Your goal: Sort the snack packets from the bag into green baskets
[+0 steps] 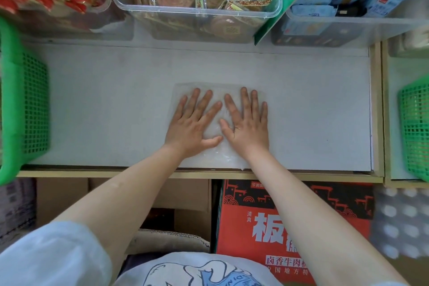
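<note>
The bag (216, 123) is clear, thin plastic, lying flat and crinkled on the grey surface (104, 104) near its front edge. Both hands press it down, fingers straight and spread: left hand (193, 123) and right hand (247, 123) side by side, thumbs nearly meeting (neither grip clenched). Green baskets sit left (25, 104) and right (415, 127).

A clear plastic bag (218, 123) lies flat and emptied at the middle of the counter's near edge. One green basket (25, 104) stands at the counter's left end; another green basket (415, 130) sits beyond its right edge.
</note>
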Demonstrator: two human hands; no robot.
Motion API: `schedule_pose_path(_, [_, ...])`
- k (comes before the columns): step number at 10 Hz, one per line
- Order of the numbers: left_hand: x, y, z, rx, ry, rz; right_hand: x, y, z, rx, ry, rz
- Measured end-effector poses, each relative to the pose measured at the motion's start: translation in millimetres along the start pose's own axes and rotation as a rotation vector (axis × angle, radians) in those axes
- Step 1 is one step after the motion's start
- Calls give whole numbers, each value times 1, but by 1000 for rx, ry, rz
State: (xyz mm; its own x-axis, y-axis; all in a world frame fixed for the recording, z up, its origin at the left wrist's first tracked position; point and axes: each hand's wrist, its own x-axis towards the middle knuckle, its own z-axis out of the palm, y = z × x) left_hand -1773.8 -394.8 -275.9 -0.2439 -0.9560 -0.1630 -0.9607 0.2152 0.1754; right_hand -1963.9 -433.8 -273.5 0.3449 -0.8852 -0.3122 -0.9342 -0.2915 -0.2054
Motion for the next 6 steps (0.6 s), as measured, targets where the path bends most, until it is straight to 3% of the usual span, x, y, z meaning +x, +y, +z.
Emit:
schedule_pose_path(3, [3,-2,2,11,-30,-1,3,1,-1,8,-17,0])
schedule_pose_path(6, [-2,7,-43,-54,-289,-95,-4,-9,-51,66,-189,4])
